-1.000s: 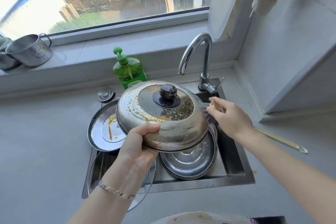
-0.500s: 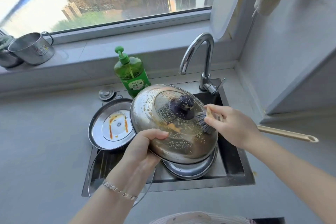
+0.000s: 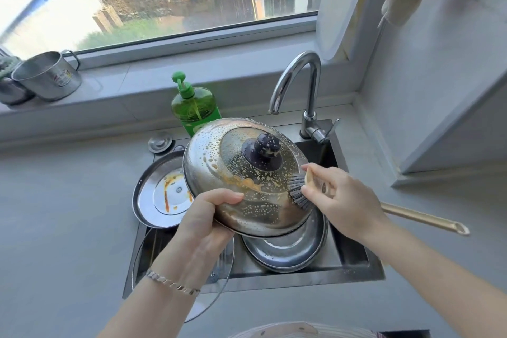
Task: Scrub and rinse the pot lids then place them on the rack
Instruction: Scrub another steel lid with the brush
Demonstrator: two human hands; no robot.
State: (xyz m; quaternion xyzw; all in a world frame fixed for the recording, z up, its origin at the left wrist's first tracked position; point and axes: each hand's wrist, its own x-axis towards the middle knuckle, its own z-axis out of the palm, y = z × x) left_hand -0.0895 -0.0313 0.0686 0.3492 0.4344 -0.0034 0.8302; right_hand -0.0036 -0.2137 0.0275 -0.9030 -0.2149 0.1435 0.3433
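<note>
- The left hand [image 3: 204,223] grips the near-left rim of a domed steel lid [image 3: 241,186], thumb curled over the top, and holds it tilted above the sink [image 3: 354,258].
- The dome is speckled with suds and orange-brown residue, and its dark knob [image 3: 262,149] points up and away.
- The right hand [image 3: 343,197] is closed round the head end of a brush [image 3: 297,191]. The grey bristles press on the lid's right side, and the golden handle runs out past the wrist to the right.
- Under the raised lid a second steel lid [image 3: 288,252] lies in the basin, seemingly underside up, though much of it is covered.
- A third steel lid [image 3: 162,195], streaked orange, leans at the sink's left edge.
- A glass lid [image 3: 211,299] rests at the front-left corner, partly behind the left forearm.
- A faucet [image 3: 308,82] stands behind the sink, with a green soap bottle [image 3: 196,107] to its left.
- A steel mug [image 3: 48,77] sits on the windowsill.
</note>
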